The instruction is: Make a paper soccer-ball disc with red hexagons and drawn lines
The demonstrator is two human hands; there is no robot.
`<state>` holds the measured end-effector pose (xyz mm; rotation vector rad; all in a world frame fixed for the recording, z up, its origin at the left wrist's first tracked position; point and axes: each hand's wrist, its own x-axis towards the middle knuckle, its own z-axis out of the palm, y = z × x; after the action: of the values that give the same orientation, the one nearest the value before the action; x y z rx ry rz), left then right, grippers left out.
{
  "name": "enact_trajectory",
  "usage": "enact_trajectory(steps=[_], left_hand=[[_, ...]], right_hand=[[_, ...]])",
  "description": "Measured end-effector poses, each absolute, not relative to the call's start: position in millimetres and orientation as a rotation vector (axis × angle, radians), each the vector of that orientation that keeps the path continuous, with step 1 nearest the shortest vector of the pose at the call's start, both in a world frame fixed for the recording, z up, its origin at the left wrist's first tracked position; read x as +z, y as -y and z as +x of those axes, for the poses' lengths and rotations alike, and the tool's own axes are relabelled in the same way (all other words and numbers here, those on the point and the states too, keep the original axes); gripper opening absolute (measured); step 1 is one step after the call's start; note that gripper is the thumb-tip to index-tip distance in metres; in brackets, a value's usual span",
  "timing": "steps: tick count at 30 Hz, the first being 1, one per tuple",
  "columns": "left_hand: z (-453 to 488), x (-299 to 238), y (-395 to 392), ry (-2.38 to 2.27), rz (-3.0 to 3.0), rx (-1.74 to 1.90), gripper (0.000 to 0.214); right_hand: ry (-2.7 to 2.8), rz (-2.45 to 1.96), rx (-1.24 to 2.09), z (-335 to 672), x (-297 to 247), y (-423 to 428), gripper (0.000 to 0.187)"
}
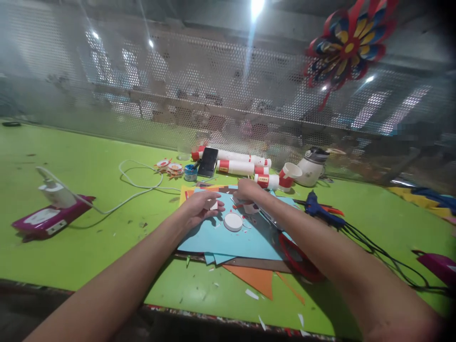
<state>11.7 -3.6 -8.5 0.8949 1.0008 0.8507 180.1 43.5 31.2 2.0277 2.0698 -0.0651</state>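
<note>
The top sheet (242, 244) is pale blue, disc (233, 222) white, table (96, 171) lime green.

The head view looks forward and down, across the table (89, 164).

Toward seven o'clock, the left forearm (131, 263) is bare, long and smooth, narrowing to a slim wrist and an ungloved left hand (200, 208); toward four o'clock, the bare right forearm (320, 237) tapers to the right hand (248, 190), its elbow end blurred.
</note>
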Motion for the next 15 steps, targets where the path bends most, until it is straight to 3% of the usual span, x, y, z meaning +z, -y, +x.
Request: enact_trajectory(steps=[5, 15], left_hand=[[12, -7, 3, -0.961, 0.837, 0.899, 0.021], [11, -10, -1, -0.847, 0.739, 0.947, 0.031]], right_hand=[[-2.012, 1.977, -0.172, 175, 30, -57, 0.035], [-2.088, 1.831, -0.217, 170, 33, -38, 0.032]])
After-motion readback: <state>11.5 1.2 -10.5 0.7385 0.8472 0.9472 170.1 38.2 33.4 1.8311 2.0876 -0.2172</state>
